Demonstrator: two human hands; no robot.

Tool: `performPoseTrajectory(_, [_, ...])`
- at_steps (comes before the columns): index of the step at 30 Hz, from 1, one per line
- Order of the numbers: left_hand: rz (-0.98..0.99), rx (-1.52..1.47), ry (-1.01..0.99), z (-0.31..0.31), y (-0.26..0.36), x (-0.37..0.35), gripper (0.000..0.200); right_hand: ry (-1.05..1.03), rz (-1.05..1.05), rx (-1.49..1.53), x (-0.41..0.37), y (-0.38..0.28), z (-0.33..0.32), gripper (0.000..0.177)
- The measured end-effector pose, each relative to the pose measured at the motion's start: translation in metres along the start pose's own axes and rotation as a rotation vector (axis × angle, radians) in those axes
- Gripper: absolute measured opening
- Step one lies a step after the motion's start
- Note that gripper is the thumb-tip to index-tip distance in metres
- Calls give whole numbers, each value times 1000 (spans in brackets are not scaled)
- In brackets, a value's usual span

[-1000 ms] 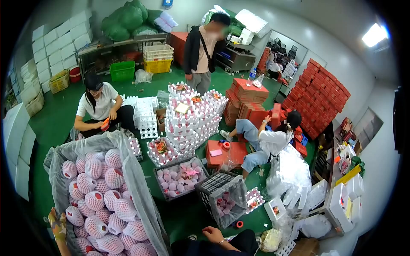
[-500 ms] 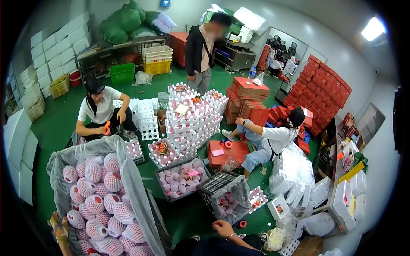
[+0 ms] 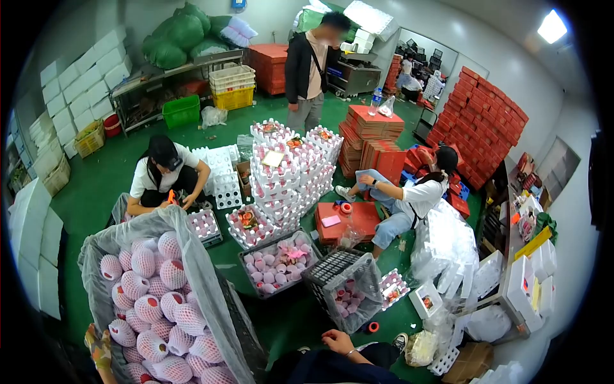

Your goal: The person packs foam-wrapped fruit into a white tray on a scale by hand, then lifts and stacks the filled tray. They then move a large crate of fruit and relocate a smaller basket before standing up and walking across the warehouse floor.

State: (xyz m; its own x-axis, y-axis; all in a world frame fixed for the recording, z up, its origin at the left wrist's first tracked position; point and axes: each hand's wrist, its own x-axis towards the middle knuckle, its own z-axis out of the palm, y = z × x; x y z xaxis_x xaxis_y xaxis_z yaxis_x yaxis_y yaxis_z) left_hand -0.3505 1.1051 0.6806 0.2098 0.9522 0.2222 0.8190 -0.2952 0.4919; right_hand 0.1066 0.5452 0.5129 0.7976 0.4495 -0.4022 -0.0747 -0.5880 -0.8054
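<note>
My left hand (image 3: 98, 347), in a patterned glove, is at the outer left side of a large lined crate (image 3: 246, 333), its fingers upright and slightly apart. The crate is full of round fruits (image 3: 152, 309) in pink-and-white foam nets. My right hand (image 3: 337, 342) is bare, with a bracelet at the wrist. It hovers over my lap, fingers loosely bent and nothing in them. Just beyond it, a black plastic crate (image 3: 326, 275) lies tilted, with some wrapped fruits inside a clear liner. Another crate (image 3: 281, 264) of wrapped fruits stands behind.
Stacked white fruit trays (image 3: 275, 185) rise in the middle. One person (image 3: 167, 173) crouches at left holding something orange, another (image 3: 409, 195) sits by red boxes (image 3: 352, 224), and a third (image 3: 310, 70) stands behind. A tape roll (image 3: 373, 327) lies on the green floor.
The view has shifted slightly, moving the near crates rightward in it. The person at left has bent their head lower, and the seated person at right has turned their head. My hands look much the same.
</note>
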Motion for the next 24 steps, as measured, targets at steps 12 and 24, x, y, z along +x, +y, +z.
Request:
performPoseTrajectory(12, [337, 116, -90, -25, 33, -13, 42, 25, -91, -110, 4, 7, 8, 24])
performPoseTrajectory(24, [593, 320, 34, 37, 201, 59, 39, -98, 193, -17, -37, 11, 16, 21])
